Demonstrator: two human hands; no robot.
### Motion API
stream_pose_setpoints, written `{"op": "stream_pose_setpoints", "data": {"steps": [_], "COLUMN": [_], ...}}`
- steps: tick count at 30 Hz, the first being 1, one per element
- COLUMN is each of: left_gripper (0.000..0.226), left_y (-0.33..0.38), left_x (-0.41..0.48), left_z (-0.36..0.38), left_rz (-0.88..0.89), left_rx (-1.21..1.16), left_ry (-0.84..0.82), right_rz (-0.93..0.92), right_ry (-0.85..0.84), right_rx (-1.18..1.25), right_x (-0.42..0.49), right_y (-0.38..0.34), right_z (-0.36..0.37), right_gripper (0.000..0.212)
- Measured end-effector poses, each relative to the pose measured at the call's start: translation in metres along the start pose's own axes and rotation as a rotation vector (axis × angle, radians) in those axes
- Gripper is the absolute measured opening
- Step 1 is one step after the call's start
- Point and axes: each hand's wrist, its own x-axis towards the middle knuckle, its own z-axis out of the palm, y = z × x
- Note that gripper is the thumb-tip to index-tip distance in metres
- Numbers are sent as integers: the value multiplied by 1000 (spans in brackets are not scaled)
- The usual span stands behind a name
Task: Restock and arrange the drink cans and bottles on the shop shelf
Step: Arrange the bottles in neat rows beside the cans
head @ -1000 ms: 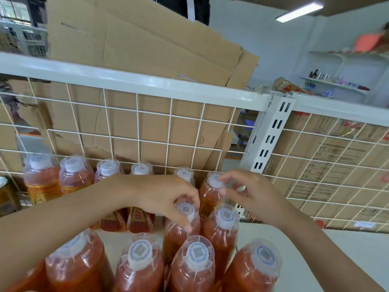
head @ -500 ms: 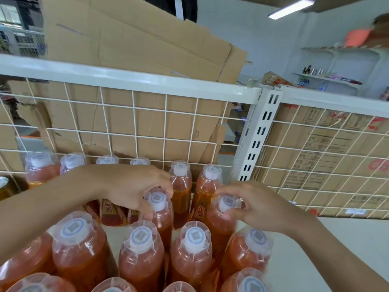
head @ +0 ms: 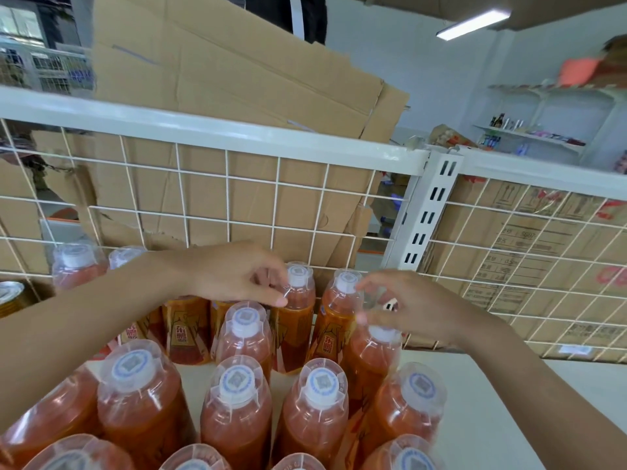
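**Squaring up the back rows**

Looks like mid-arrangement: setting orange drink bottles (head: pixel 237 418) into straight rows along the back edge of the shelf (head: pixel 492 401), against the wire grid (head: pixel 251 198). Curls the left hand (head: pixel 234 276) round the neck of a back-row bottle (head: pixel 295 327), thumb tip touching its clear dome. Closes the right hand (head: pixel 410 310) over the top of a second-row bottle (head: pixel 369 361), just in front of the last bottle at the back edge, pinching the dome between fingers and thumb as far as the blur allows telling.

Calls next, probably, for sliding both bottles upright until snug with their neighbours, labels facing front, without knocking over the closely packed ones.

Shows tall plastic bottles of orange liquid, with white caps carrying printed codes under clear over-caps, and red-and-gold labels. Finds them in several rows across the shelf's left and middle, with bare white board toward the right edge and flattened cardboard (head: pixel 237 79) behind the grid.
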Motion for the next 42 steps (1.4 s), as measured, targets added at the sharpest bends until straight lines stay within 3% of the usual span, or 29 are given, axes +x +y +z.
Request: {"op": "stream_pose_setpoints", "data": {"steps": [3, 6, 9, 18, 35, 42], "left_gripper": [47, 58, 54, 39, 42, 42], "left_y": [4, 1, 0, -10, -17, -10], "left_x": [14, 38, 51, 55, 45, 46], "left_z": [-7, -2, 8, 13, 18, 23], "left_rz": [79, 84, 88, 110, -37, -56], "left_rx": [141, 220, 233, 242, 234, 311], "left_ry": [184, 116, 40, 63, 155, 216], "right_rz": [49, 69, 91, 89, 7, 18], "right_ry": [102, 66, 30, 71, 44, 106], "right_rx": [-66, -130, -95, -88, -34, -51], "right_x": [20, 42, 54, 66, 86, 77], "right_y": [-1, 0, 1, -2, -6, -9], "right_z": [-2, 5, 13, 22, 29, 31], "right_gripper": [52, 57, 58, 47, 43, 44]}}
